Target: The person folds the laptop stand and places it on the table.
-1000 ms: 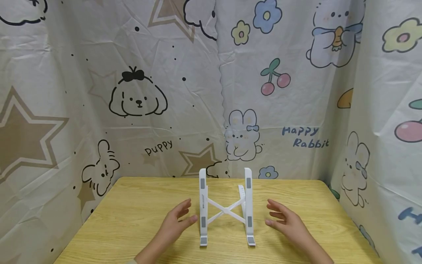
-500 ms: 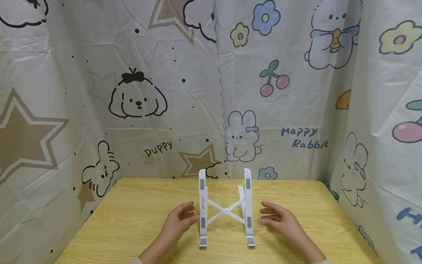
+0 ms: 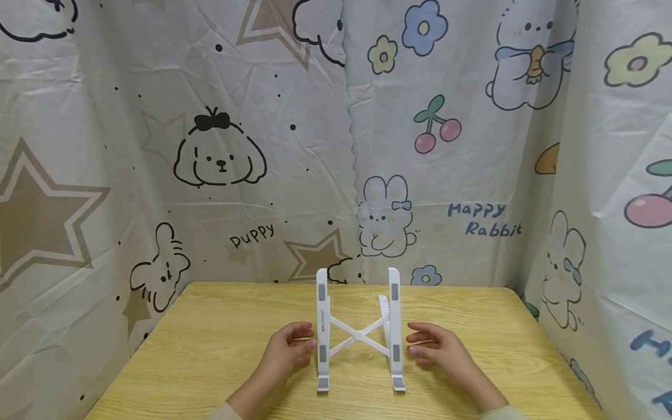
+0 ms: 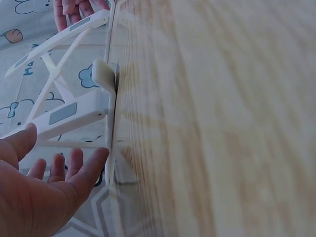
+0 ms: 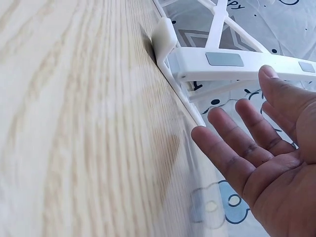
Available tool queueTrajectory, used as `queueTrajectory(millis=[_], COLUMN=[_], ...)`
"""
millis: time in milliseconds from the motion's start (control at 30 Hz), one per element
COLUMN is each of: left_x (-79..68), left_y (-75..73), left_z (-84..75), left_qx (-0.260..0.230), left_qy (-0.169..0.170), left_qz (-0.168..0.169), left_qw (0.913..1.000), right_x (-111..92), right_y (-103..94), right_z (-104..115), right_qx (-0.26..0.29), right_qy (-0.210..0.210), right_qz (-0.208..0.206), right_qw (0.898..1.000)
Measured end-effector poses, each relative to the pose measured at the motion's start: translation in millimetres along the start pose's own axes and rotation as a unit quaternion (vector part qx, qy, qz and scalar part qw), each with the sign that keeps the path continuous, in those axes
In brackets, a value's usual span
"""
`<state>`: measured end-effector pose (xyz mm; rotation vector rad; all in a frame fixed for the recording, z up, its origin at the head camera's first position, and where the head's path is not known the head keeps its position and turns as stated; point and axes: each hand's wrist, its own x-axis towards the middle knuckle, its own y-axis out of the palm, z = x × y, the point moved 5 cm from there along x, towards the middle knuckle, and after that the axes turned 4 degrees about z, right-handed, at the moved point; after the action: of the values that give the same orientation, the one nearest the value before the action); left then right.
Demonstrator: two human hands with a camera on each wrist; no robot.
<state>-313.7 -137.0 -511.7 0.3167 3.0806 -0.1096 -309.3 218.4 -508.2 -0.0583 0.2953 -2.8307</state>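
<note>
A white folding laptop stand [image 3: 359, 335] with grey pads and crossed bars stands unfolded on the wooden table, its front lips facing me. My left hand [image 3: 287, 353] is at its left rail, thumb and fingertips right at the rail's outer side. In the left wrist view that hand [image 4: 47, 185] has its palm turned up and its fingers relaxed. My right hand [image 3: 440, 349] is beside the right rail, with a narrow gap in the head view. The right wrist view shows the right hand [image 5: 261, 148] with fingers spread loosely, the thumb near the rail [image 5: 271, 64].
The wooden table [image 3: 210, 315] extends around the stand. A cloth curtain [image 3: 315, 146] printed with puppies, rabbits, stars and flowers hangs behind it and along both sides.
Both hands have moved inward toward the stand, the right hand farther, leftward. The stand has stayed in place.
</note>
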Motion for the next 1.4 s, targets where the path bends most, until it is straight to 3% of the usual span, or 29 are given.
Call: queueTrajectory(millis=[400, 867, 1400], left_x=[7.6, 10.6, 14.0], left_y=[6.2, 11.3, 9.0], left_z=[2.0, 2.6, -0.9], left_qx=[-0.010, -0.028, -0.022], left_qy=[0.021, 0.017, 0.023], left_qz=[0.017, 0.023, 0.044], left_qw=[0.9996, 0.9992, 0.9985], right_x=[12.2, 16.8, 16.9], right_y=[10.4, 20.1, 29.3], right_z=[-3.4, -5.7, 1.2], right_qx=[0.031, 0.061, 0.049], right_qy=[0.009, 0.008, 0.024], right_qz=[0.008, 0.002, 0.001], right_qw=[0.999, 0.998, 0.999])
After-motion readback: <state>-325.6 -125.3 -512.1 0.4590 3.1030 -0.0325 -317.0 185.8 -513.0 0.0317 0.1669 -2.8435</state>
